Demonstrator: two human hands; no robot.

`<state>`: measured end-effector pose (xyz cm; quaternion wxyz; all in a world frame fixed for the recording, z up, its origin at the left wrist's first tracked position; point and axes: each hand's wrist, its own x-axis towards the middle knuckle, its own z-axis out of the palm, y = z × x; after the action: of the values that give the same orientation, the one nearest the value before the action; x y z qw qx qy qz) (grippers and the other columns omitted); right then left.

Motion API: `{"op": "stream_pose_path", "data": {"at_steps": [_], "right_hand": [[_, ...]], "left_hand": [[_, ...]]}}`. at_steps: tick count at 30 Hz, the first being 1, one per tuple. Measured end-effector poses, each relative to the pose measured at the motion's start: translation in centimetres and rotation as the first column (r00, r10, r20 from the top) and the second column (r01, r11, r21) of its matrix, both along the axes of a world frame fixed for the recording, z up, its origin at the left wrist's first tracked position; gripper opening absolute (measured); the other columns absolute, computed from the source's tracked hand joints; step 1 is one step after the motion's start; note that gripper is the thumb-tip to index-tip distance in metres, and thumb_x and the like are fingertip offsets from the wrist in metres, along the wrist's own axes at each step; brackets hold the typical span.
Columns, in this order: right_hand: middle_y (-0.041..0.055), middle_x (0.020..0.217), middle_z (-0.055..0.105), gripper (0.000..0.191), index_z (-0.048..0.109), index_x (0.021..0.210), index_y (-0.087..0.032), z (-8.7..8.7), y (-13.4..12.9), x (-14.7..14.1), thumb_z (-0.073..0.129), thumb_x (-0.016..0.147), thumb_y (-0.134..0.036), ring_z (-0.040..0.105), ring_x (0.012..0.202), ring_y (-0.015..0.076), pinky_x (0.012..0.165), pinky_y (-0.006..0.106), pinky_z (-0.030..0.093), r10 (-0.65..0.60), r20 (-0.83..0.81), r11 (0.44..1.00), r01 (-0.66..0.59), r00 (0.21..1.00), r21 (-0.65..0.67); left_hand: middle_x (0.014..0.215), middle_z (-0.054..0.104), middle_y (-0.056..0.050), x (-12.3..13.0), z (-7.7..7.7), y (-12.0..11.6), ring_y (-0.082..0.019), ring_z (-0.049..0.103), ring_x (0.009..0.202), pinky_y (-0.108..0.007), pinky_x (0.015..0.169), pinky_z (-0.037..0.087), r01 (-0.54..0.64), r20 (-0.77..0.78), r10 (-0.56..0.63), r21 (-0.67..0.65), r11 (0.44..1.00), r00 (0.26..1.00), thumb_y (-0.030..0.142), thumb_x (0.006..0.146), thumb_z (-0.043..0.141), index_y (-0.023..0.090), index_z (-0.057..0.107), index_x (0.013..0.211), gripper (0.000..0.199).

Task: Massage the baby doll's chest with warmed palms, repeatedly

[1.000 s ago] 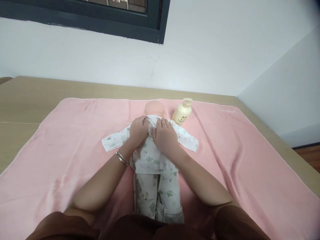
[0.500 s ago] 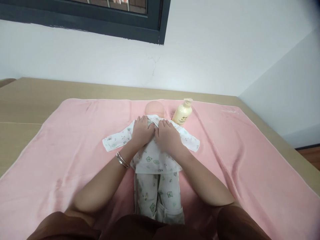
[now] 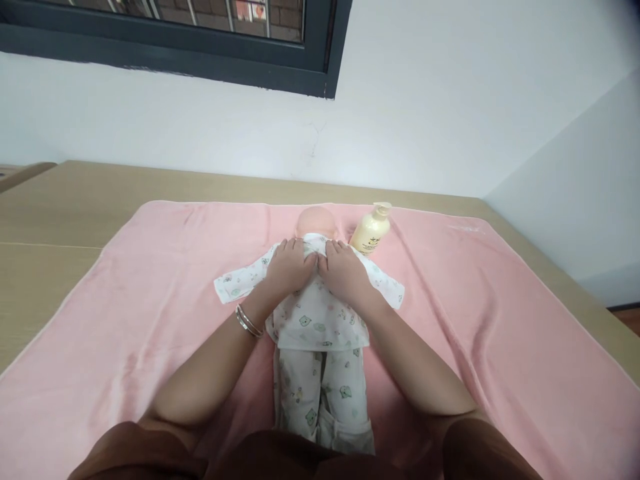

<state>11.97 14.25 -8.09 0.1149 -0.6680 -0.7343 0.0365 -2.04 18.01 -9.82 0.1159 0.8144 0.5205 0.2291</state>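
Note:
A baby doll [image 3: 320, 327] lies stretched out with its head away from me, dressed in a white printed top and matching trousers [image 3: 343, 393]. Only the smooth, bald curve of its head [image 3: 315, 221] shows above the collar. My left hand [image 3: 293, 267] rests flat on the left side of the doll's upper body, fingers extended toward its shoulder. On the right side, my right hand [image 3: 345, 270] lies flat in the same way. The two thumbs meet or nearly meet at the middle. Both sleeves spread outward. Two thin bangles [image 3: 247, 321] circle my left wrist.
Under the doll spreads a pink blanket [image 3: 165, 287] with some creases, on a light wooden table [image 3: 115, 183]. A pale yellow pump bottle [image 3: 371, 230] leans beside the doll's head. Behind stand a white wall [image 3: 415, 113] and a dark-framed window [image 3: 280, 70].
The whole view has shifted slightly, so everything appears a little lower and further right. Both hands stay on the doll's upper body, thumbs still close together.

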Motion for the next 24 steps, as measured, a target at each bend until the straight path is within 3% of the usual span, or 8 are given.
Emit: {"op": "stream_pose_path", "data": {"at_steps": [3,7,11,13,15,18,20,24], "right_hand": [[0.0219,0.142,0.056,0.047,0.053,0.132,-0.003,0.5,-0.6,-0.3,0.028,0.101,-0.028,0.047,0.136,0.0331,0.115,0.044,0.035,0.007,-0.047,1.000,-0.007,0.999,0.004],[0.0226,0.146,0.052,0.049,0.051,0.134,-0.003,0.7,0.6,0.5,0.034,0.099,-0.032,0.047,0.137,0.0326,0.110,0.042,0.040,-0.073,-0.111,0.995,0.065,0.991,-0.076],[0.0239,0.147,0.051,0.052,0.048,0.138,-0.001,0.2,1.4,1.0,0.034,0.098,-0.033,0.046,0.138,0.0334,0.113,0.044,0.037,-0.070,-0.051,0.996,0.067,0.996,-0.058],[0.0239,0.139,0.058,0.049,0.055,0.130,-0.003,0.1,0.8,0.7,0.032,0.100,-0.033,0.050,0.132,0.0337,0.111,0.045,0.038,-0.050,-0.006,0.998,0.050,0.999,-0.036],[0.0246,0.132,0.062,0.047,0.059,0.124,-0.003,0.2,-0.1,0.1,0.030,0.101,-0.031,0.053,0.129,0.0339,0.111,0.046,0.038,-0.034,0.038,0.999,0.034,0.999,0.002],[0.0274,0.136,0.059,0.049,0.057,0.128,0.002,0.4,-1.3,-0.7,0.030,0.102,-0.030,0.051,0.133,0.0349,0.114,0.046,0.036,-0.036,0.084,0.999,0.032,0.996,0.043],[0.0282,0.141,0.055,0.051,0.053,0.133,0.004,0.6,-1.8,-1.0,0.032,0.102,-0.030,0.048,0.136,0.0351,0.116,0.045,0.035,-0.050,0.088,0.998,0.047,0.995,0.036],[0.0266,0.146,0.051,0.052,0.051,0.137,0.003,0.8,-1.5,-0.8,0.032,0.102,-0.032,0.044,0.141,0.0352,0.117,0.045,0.035,-0.051,0.029,0.998,0.052,0.998,-0.020]], "left_hand": [[0.115,0.067,-0.022,0.1,0.4,0.2,-0.032,0.061,0.113,-0.050,0.103,0.045,-0.038,-0.069,0.036,-0.027,0.999,0.997,0.033,0.096,0.040,0.008,0.062,0.111,0.037],[0.134,0.059,-0.026,1.4,0.8,-2.3,-0.036,0.053,0.131,-0.053,0.111,0.038,-0.105,-0.139,0.113,0.066,0.992,0.984,0.029,0.097,0.037,0.005,0.056,0.126,0.042],[0.143,0.053,-0.027,1.8,1.1,-3.8,-0.037,0.049,0.136,-0.052,0.112,0.038,-0.089,-0.228,0.110,0.103,0.991,0.967,0.025,0.097,0.037,0.002,0.052,0.133,0.045],[0.135,0.059,-0.026,1.3,1.4,-3.2,-0.036,0.053,0.129,-0.051,0.108,0.042,-0.028,-0.242,0.052,0.101,0.995,0.969,0.024,0.096,0.036,0.005,0.058,0.125,0.040],[0.119,0.065,-0.025,0.5,1.6,-2.1,-0.036,0.058,0.119,-0.051,0.102,0.045,0.105,-0.298,-0.071,0.102,0.989,0.952,0.020,0.095,0.034,0.008,0.066,0.109,0.036],[0.106,0.066,-0.024,-0.5,1.5,-0.6,-0.036,0.060,0.106,-0.051,0.094,0.047,0.248,-0.422,-0.184,0.102,0.963,0.888,0.015,0.094,0.031,0.009,0.068,0.094,0.037],[0.108,0.065,-0.023,-0.6,1.1,0.0,-0.035,0.060,0.106,-0.050,0.092,0.047,0.218,-0.420,-0.152,0.115,0.969,0.895,0.017,0.094,0.033,0.010,0.067,0.096,0.036],[0.111,0.066,-0.019,-0.2,0.2,0.0,-0.032,0.059,0.108,-0.050,0.096,0.046,0.059,-0.225,-0.031,0.120,0.991,0.974,0.021,0.094,0.038,0.015,0.065,0.098,0.028]]}}
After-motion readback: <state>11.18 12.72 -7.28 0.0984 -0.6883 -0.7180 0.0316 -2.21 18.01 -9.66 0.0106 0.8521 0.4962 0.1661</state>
